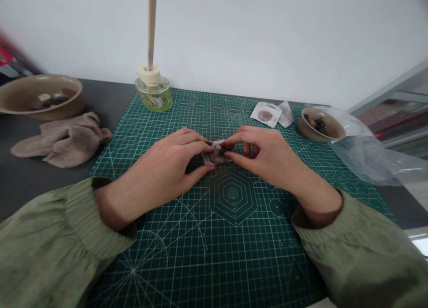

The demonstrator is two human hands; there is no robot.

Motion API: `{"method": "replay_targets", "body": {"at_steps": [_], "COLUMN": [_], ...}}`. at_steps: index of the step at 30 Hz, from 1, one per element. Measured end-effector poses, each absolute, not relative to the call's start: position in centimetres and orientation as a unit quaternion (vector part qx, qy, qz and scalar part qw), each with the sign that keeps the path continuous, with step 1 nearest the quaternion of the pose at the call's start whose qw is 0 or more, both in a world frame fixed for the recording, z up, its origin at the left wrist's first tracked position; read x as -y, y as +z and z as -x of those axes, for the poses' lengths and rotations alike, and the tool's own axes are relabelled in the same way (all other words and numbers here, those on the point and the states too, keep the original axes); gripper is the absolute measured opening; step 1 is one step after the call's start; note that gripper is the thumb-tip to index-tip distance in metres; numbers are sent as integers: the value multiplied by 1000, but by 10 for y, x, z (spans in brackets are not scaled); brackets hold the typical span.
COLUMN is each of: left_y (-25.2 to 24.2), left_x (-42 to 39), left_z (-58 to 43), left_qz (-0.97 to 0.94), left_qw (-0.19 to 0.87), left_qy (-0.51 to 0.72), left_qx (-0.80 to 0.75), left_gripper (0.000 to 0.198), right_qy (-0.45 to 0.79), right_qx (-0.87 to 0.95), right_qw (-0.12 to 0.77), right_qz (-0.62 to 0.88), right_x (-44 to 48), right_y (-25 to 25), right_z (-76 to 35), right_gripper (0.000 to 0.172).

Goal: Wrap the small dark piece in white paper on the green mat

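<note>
A small white paper square (216, 155) with a brownish stain lies at the middle of the green cutting mat (234, 250). My left hand (177, 158) grips its left side, thumb at the near edge and fingers at the far edge. Over the paper's right part, my right hand (264, 154) pinches a small dark piece (223, 151) between thumb and index finger. Its exact kind is too small and blurred to make out. Farther back on the right lie a stained white paper square (266, 115) and a second white paper piece (286, 113), partly overlapping.
A small tan bowl (306, 132) with dark pieces stands at the right beside a clear plastic bag (371, 156). At left are a larger tan bowl (40, 83) and a crumpled brown cloth (72, 141). A reed diffuser bottle (154, 92) stands at the mat's back left corner.
</note>
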State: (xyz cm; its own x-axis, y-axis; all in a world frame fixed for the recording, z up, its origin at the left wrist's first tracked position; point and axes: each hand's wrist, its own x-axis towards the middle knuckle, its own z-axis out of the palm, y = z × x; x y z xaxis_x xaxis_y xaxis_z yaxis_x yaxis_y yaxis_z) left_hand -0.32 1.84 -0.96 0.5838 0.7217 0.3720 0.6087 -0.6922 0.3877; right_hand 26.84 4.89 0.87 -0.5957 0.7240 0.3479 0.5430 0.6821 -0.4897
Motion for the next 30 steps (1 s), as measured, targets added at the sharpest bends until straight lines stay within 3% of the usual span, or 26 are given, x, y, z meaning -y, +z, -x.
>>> {"method": "replay_targets", "body": {"at_steps": [30], "left_y": [-6], "left_x": [-17], "left_z": [1], "left_qz": [-873], "left_qw": [111], "left_qy": [242], "left_qx": [-408], "left_gripper": [30], "right_qy": [90], "right_qx": [918], "right_qw": [275], "right_qz": [270], "right_x": [-49], "right_y": [3], "right_z": [-266], "right_gripper": [13]}}
